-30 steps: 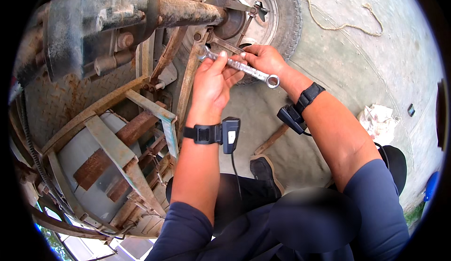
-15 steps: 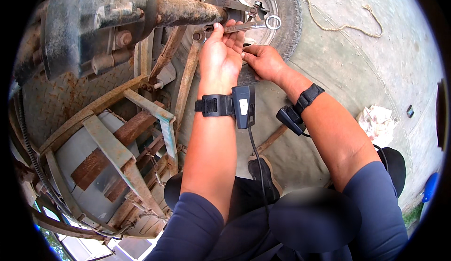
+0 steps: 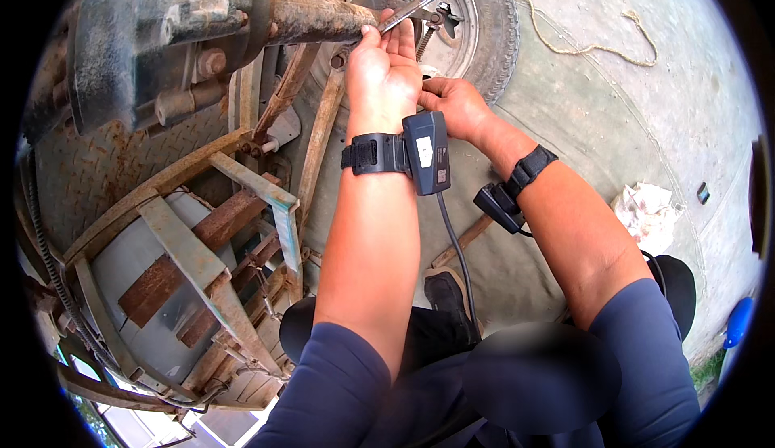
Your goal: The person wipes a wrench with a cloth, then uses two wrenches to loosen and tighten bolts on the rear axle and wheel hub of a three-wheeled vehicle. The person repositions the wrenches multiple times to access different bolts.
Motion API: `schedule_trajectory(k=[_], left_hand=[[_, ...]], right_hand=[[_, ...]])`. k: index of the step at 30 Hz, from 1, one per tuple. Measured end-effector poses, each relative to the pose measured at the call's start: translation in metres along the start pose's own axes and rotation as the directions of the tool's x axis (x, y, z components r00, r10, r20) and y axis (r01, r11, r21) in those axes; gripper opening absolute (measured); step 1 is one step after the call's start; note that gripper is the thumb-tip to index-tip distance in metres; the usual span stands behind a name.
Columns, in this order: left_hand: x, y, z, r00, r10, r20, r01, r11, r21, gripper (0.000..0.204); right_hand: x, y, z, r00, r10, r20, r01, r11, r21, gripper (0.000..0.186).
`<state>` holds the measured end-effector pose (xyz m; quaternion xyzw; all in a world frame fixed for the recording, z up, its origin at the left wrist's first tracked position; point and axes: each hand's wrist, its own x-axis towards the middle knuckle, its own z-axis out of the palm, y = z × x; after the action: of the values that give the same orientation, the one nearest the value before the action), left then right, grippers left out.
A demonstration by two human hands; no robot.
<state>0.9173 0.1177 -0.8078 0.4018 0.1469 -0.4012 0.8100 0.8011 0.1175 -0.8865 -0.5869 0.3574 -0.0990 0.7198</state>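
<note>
From where I stand, the rusty axle housing (image 3: pixel 161 44) fills the left side, with a slatted metal frame (image 3: pixel 184 242) below it; its axle tube (image 3: pixel 323 18) runs right toward the wheel (image 3: pixel 494 44). The left hand (image 3: pixel 383 77) is palm up and half open, thumb and fingers pinching 1 wrench (image 3: pixel 416 6) that slants up in front of the wheel. I can see 1 ring end, on no bolt; the other is hidden. A threaded rod (image 3: pixel 423 44) is in place by the wheel, so I'd judge the work unfinished, though what's been loosened or tightened doesn't show. Next, the right hand (image 3: pixel 460 110) has curled fingers; whether they grip anything, I can't tell. Farther right lies 1 rope (image 3: pixel 597 43).
</note>
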Motion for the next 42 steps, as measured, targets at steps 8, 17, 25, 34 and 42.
schedule_trajectory(k=[8, 17, 25, 34, 42], left_hand=[[0.002, -0.001, 0.003, 1.000, -0.021, -0.016, 0.019, 0.995, -0.099, 0.028], [-0.038, 0.015, -0.039, 0.998, -0.047, -0.033, 0.056, 0.920, 0.387, 0.015], [-0.037, 0.129, -0.075, 0.949, 0.165, 0.269, -0.142, -0.540, 0.830, 0.022], [-0.021, 0.169, -0.029, 0.833, -0.031, 0.552, -0.243, -0.917, 0.316, 0.024], [-0.059, 0.121, -0.063, 0.998, 0.045, 0.036, -0.041, 0.116, 0.992, 0.014]], right_hand=[[0.000, 0.001, 0.001, 1.000, 0.017, -0.001, -0.017, 0.999, 0.040, 0.036], [-0.005, -0.013, -0.009, 0.993, 0.029, 0.116, -0.020, 0.997, -0.081, 0.036], [-0.007, -0.013, -0.007, 0.990, 0.120, 0.076, -0.122, 0.992, 0.023, 0.037], [-0.005, -0.011, -0.004, 0.992, 0.102, 0.077, -0.103, 0.995, 0.015, 0.037], [-0.006, -0.013, -0.004, 0.990, 0.119, 0.077, -0.121, 0.992, 0.019, 0.037]])
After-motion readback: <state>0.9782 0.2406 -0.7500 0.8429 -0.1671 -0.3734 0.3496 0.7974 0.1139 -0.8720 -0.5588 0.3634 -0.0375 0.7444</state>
